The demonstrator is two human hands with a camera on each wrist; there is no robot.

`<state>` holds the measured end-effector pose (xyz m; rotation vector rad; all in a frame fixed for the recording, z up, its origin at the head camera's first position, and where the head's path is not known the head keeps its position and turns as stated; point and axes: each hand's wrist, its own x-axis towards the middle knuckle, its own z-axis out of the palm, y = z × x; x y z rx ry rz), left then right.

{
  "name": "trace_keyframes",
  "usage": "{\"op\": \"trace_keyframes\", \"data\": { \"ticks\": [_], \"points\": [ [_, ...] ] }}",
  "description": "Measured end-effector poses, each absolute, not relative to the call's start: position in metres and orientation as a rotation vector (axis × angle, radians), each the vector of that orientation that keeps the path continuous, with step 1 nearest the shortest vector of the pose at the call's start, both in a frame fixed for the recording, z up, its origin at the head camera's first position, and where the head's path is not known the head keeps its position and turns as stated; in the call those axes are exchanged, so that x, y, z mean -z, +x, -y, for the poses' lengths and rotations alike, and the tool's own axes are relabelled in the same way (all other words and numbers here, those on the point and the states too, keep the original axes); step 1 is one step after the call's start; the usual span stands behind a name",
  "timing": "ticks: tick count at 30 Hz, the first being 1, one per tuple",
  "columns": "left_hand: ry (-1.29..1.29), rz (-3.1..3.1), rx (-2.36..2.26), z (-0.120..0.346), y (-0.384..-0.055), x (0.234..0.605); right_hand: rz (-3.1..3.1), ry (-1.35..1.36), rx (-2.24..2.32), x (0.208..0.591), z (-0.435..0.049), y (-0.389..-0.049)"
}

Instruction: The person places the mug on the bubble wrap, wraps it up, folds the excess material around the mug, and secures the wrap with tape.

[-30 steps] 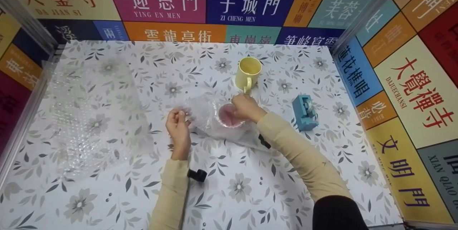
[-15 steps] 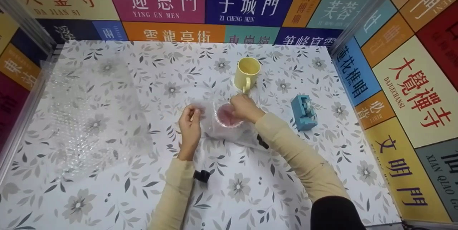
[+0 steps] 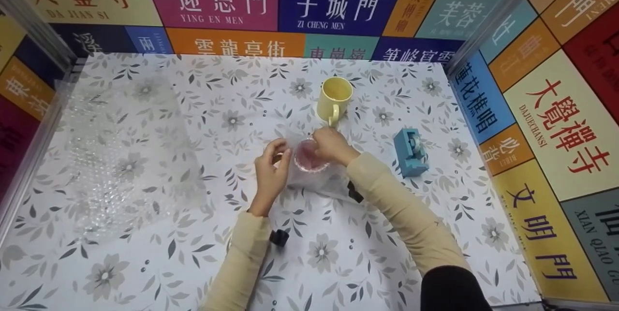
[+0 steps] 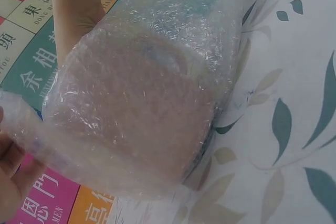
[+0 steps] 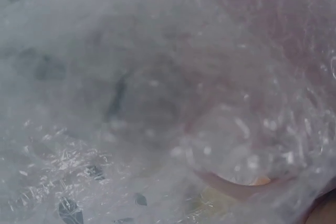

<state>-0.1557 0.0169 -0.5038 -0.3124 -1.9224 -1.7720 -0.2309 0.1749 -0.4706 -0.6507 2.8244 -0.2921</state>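
A pink mug [image 3: 306, 156] stands in the middle of the table, wrapped round its side by bubble wrap [image 3: 316, 184]. My right hand [image 3: 333, 145] grips the mug at the right of its rim; its fingertips are hidden. At the left side, my left hand [image 3: 272, 166] has curled fingers and pinches the loose end of the wrap close against the mug. Through the wrap, the left wrist view shows the mug's pink body [image 4: 136, 114], with the left fingers [image 4: 11, 156] at the sheet's edge. Cloudy wrap fills most of the right wrist view.
Just behind the right hand stands a yellow mug [image 3: 333, 100], its handle toward me. A blue tape dispenser [image 3: 410, 152] sits to the right. Another bubble wrap sheet [image 3: 130, 156] lies flat on the left of the floral table [image 3: 321, 258]. Printed panels border the table.
My left hand has moved right, bringing the loose end of the bubble wrap over against the pink mug. The right hand has stayed at the mug's rim.
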Motion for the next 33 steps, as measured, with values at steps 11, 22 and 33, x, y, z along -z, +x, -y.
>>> {"op": "trace_keyframes", "data": {
  "ticks": [11,22,33],
  "points": [
    [-0.363,1.983,1.399,-0.028,-0.155,0.512,-2.577,-0.701,0.747,0.464,-0.205,-0.236],
    [-0.331,1.975,1.442,-0.025,-0.156,0.513,-2.749,-0.663,0.620,0.474,-0.190,-0.226],
    [-0.324,1.996,1.444,-0.022,-0.157,0.514,-2.892,-0.530,0.320,0.471,-0.169,-0.230]
  ]
}}
